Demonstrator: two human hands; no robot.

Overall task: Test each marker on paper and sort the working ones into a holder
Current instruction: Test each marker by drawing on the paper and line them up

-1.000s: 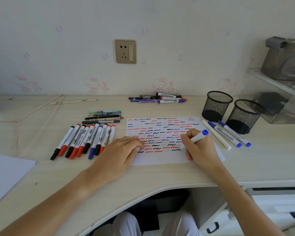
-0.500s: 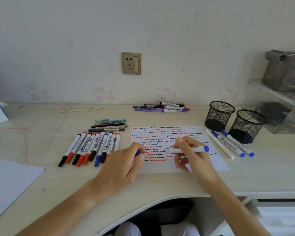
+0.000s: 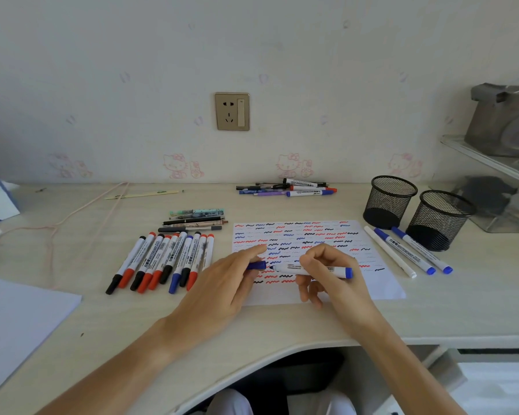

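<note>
Blank sheet [image 3: 18, 319], near left, cut off by the frame edge. Row of markers [image 3: 162, 262] on the surface [image 3: 102, 339], caps near; labels too small to read. Left hand [image 3: 222, 286]: fingers pinch a blue cap [image 3: 256, 265], mostly hidden under them. Paper [image 3: 381, 283], scribbled red, blue, black; near part covered by both hands. Right hand [image 3: 330, 274]: fingers grip a marker [image 3: 309, 269] level over the paper, tip just beside the cap. Three markers [image 3: 408, 253] near two mesh holders [image 3: 388, 202], far right; contents not discernible.
</note>
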